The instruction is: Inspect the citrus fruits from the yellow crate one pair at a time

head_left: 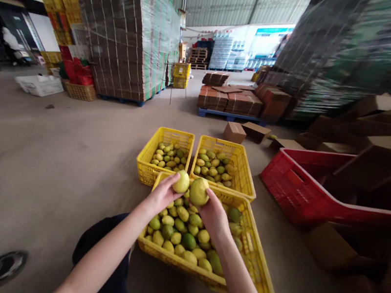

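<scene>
My left hand (pixel 164 194) is closed round a yellow-green lemon (pixel 181 182). In my right hand (pixel 213 211) sits a second, slightly larger lemon (pixel 199 191), close beside the first. Both are held up over the near yellow crate (pixel 259 260), which is filled with green and yellow lemons (pixel 180 226). Behind it stand two more yellow crates, the left one (pixel 146 162) and the right one (pixel 245 174), each partly filled with lemons. My forearms hide part of the near crate's contents.
A red crate (pixel 297 182) holding cardboard stands at the right, among open boxes (pixel 336 243). Flattened cartons (pixel 243 103) lie on a blue pallet (pixel 218 115) ahead. Tall wrapped stacks (pixel 117 30) rise on both sides. A shoe (pixel 0 268) shows at lower left.
</scene>
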A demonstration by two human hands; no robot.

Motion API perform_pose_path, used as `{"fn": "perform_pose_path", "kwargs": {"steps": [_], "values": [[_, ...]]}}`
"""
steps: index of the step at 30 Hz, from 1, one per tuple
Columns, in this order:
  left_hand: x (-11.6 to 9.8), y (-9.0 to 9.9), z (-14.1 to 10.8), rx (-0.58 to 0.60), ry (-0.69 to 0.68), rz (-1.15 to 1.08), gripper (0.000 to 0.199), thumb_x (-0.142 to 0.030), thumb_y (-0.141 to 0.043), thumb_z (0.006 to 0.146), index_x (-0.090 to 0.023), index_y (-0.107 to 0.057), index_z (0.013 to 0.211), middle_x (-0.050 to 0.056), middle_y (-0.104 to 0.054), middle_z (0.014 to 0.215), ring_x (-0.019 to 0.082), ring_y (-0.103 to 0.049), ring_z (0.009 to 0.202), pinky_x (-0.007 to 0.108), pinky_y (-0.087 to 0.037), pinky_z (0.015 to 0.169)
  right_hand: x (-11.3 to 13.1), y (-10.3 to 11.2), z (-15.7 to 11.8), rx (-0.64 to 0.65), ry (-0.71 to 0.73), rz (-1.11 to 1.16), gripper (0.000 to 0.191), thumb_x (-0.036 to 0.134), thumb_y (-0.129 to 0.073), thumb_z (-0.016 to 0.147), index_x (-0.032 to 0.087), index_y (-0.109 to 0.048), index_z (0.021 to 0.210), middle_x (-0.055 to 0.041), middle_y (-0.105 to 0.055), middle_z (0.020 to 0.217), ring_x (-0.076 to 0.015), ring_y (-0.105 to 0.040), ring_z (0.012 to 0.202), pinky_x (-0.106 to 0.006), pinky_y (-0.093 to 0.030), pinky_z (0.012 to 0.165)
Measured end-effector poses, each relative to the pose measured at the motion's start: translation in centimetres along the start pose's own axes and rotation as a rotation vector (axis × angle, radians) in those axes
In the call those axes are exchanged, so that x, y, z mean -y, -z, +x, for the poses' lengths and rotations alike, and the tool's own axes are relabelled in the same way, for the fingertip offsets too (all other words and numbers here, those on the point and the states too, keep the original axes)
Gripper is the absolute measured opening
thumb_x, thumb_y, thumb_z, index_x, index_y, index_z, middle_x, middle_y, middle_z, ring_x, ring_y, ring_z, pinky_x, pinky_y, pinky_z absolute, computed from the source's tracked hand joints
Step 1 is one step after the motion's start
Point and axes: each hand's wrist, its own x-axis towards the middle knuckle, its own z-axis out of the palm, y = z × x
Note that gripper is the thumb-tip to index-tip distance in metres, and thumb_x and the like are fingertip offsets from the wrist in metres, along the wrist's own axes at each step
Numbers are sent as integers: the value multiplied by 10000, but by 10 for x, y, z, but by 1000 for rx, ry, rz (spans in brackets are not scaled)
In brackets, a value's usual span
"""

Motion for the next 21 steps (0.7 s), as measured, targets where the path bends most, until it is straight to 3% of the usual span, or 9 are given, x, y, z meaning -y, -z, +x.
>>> {"fn": "perform_pose_path", "kwargs": {"steps": [3,7,14,18,21], "values": [[3,-2,-2,-35,16,8,236,-220,-765,686,-144,-607,844,32,-673,767,130,-646,646,244,-560,642,-3,0,1,-27,-32,1,325,451,-776,600,204,-628,751,-7,-664,674,-173,-627,619,-254,-493,462],[2,-2,-3,-96,93,-69,329,-432,-650,778,-108,-595,774,56,-624,656,96,-569,519,198,-506,511,-5,3,2,-63,-63,-3,335,408,-802,579,203,-609,761,6,-659,637,-150,-594,512,-224,-432,364],[0,2,1,-65,104,-190,379,-480,-537,844,-111,-620,819,22,-566,629,79,-530,515,174,-472,498,-4,4,5,-216,-122,121,237,366,-754,635,218,-623,765,21,-694,681,-166,-650,591,-274,-555,498],[-1,2,3,-71,135,-191,289,-392,-563,861,-116,-628,914,84,-652,805,134,-627,671,233,-538,607,-6,7,6,-156,-142,98,249,392,-728,660,208,-630,795,-1,-703,691,-200,-682,638,-295,-557,507],[-2,0,3,-125,109,-187,224,-347,-614,837,-131,-622,897,63,-647,805,161,-652,721,260,-558,633,-7,10,7,-111,-190,56,280,433,-680,695,190,-638,828,-35,-712,709,-238,-694,672,-318,-545,484]]}}
